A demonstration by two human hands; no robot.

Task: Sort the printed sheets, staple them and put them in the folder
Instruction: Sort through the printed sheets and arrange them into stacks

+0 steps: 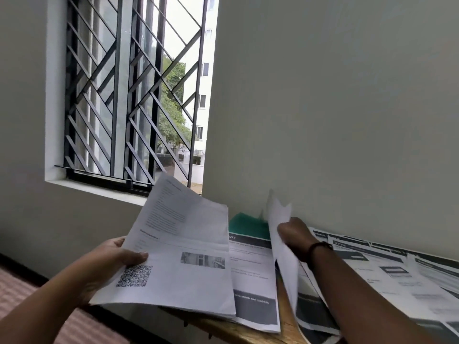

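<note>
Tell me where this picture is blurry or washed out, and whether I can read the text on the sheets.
Head view: the single sheet in the right hand is smeared by motion; the window is washed out where daylight comes through; print on the stack in the left hand is too soft to read, though its QR code shows; straight edges bend from the wide lens.

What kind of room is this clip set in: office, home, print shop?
Probably a room in a flat or small office, not a shop. A barred window faces apartment blocks, printed sheets cover a wooden table against a plain wall, and a green folder lies there.
</note>
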